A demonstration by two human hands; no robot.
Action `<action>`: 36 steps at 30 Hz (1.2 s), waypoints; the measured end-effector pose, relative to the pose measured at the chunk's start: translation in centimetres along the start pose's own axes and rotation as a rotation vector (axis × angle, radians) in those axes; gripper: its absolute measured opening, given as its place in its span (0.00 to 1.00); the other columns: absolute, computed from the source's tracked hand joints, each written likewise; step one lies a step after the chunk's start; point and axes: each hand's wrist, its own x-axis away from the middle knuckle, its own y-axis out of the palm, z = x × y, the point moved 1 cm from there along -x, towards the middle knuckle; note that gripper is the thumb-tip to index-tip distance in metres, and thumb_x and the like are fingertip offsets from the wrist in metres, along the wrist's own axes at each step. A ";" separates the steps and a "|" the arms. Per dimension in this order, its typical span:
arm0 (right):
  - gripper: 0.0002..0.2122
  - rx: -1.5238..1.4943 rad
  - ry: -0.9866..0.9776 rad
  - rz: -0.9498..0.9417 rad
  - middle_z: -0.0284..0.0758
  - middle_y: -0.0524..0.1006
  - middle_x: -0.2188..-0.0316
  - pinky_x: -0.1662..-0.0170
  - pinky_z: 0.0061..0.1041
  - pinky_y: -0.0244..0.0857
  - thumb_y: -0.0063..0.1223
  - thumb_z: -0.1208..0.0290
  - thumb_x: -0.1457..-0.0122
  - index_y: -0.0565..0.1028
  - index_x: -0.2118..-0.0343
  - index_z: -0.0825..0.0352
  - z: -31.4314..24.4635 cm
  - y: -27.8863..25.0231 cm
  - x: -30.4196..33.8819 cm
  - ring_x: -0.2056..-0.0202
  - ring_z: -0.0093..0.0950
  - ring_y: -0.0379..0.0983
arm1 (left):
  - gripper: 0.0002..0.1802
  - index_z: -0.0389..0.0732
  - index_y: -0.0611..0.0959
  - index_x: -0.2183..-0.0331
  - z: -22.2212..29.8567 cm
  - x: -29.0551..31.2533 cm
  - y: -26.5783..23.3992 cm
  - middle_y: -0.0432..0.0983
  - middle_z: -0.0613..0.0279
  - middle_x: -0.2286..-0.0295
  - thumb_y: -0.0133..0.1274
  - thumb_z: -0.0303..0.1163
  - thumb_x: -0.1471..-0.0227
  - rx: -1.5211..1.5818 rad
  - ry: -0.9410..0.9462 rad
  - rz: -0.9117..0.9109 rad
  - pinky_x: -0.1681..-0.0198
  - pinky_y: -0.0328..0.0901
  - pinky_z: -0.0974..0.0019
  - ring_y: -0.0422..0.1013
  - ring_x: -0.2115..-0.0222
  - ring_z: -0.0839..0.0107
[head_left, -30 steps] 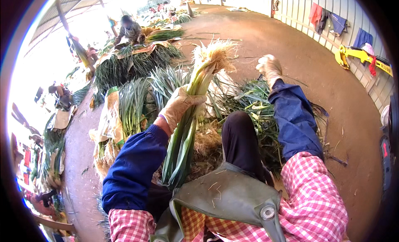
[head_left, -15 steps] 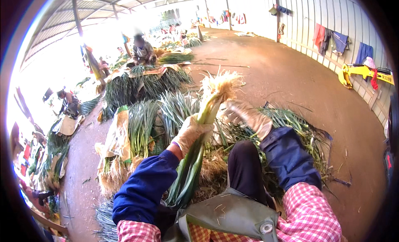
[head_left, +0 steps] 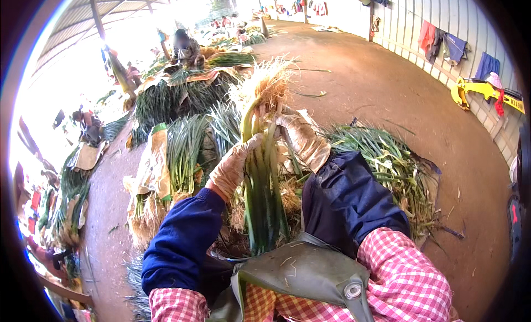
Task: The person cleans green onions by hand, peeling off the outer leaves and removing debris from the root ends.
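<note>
A bunch of green onions [head_left: 263,197] stands nearly upright in front of me, its pale, shaggy roots [head_left: 263,89] at the top and its green leaves pointing down toward my lap. My left hand [head_left: 235,166], in a soiled, light-coloured glove, is closed around the left side of the stalks. Gloved as well, my right hand [head_left: 303,138] has its fingers bent against the white stalk ends just under the roots, on the right side. Part of its grip is hidden behind the stalks.
A leafy heap of green onions [head_left: 381,161] lies to my right. Left of the bunch are more bundles [head_left: 185,161] beside a paper sheet [head_left: 155,167]. Farther off, a person [head_left: 185,50] sits behind another pile [head_left: 166,103]. A yellow machine arm [head_left: 487,91] stands by the right wall.
My right hand has come in from the right and now touches the stalks. The bunch has shifted left and become more upright, with its stalks spread wider.
</note>
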 end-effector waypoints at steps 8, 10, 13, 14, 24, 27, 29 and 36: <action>0.17 -0.070 0.004 -0.112 0.32 0.75 0.59 0.51 0.26 0.65 0.54 0.66 0.44 0.72 0.53 0.69 -1.0 1.4 0.1 0.57 0.23 0.71 | 0.28 0.32 0.69 0.50 1.4 2.1 2.8 0.77 0.53 0.67 0.53 0.39 0.48 -0.028 0.044 0.022 0.59 0.70 0.59 0.75 0.65 0.61; 0.16 0.040 -0.121 -0.077 0.34 0.76 0.65 0.59 0.23 0.70 0.53 0.65 0.43 0.72 0.56 0.71 -0.5 -0.3 -1.8 0.64 0.23 0.74 | 0.26 0.33 0.71 0.51 2.2 1.3 2.5 0.77 0.53 0.67 0.53 0.38 0.48 -0.143 0.061 0.031 0.61 0.70 0.59 0.75 0.67 0.62; 0.15 0.153 -0.264 0.008 0.35 0.77 0.70 0.67 0.19 0.71 0.51 0.66 0.42 0.74 0.58 0.71 -2.7 -2.0 -5.1 0.70 0.23 0.74 | 0.22 0.33 0.71 0.52 3.3 0.7 2.8 0.76 0.55 0.69 0.50 0.34 0.45 -0.348 0.092 -0.031 0.66 0.71 0.65 0.75 0.72 0.66; 0.14 0.285 -0.419 0.083 0.35 0.77 0.71 0.69 0.19 0.71 0.51 0.66 0.42 0.74 0.58 0.71 -4.8 -3.7 -5.6 0.71 0.23 0.74 | 0.21 0.33 0.70 0.52 3.5 0.3 3.3 0.76 0.55 0.69 0.50 0.33 0.45 -0.454 0.093 -0.064 0.67 0.71 0.66 0.75 0.73 0.67; 0.11 0.841 -0.677 0.049 0.37 0.78 0.62 0.59 0.27 0.69 0.51 0.64 0.43 0.77 0.61 0.63 -19.4 -2.2 0.1 0.60 0.26 0.74 | 0.09 0.40 0.78 0.65 7.6 -1.8 2.1 0.75 0.62 0.79 0.48 0.34 0.46 -1.509 0.405 0.211 0.73 0.67 0.69 0.72 0.79 0.74; 0.10 1.231 -0.758 -0.320 0.36 0.78 0.60 0.53 0.29 0.67 0.51 0.64 0.42 0.77 0.59 0.60 -16.7 0.4 -0.7 0.57 0.26 0.73 | 0.10 0.40 0.78 0.64 7.0 -2.6 1.1 0.75 0.64 0.79 0.47 0.33 0.46 -1.596 0.357 0.193 0.73 0.67 0.68 0.72 0.79 0.72; 0.09 1.395 -0.635 -0.518 0.37 0.77 0.62 0.54 0.29 0.65 0.52 0.68 0.43 0.77 0.61 0.62 -15.5 1.8 -1.0 0.58 0.28 0.73 | 0.09 0.41 0.78 0.69 6.5 -2.9 1.0 0.74 0.56 0.79 0.49 0.35 0.49 -1.442 0.487 0.162 0.73 0.66 0.60 0.72 0.77 0.58; 0.08 1.331 -0.513 0.026 0.35 0.77 0.70 0.61 0.28 0.66 0.49 0.66 0.41 0.75 0.66 0.64 -12.6 -1.3 -2.4 0.66 0.29 0.73 | 0.16 0.38 0.74 0.60 4.7 -2.3 1.1 0.74 0.57 0.74 0.41 0.40 0.41 -0.627 0.032 -0.094 0.74 0.68 0.66 0.74 0.76 0.65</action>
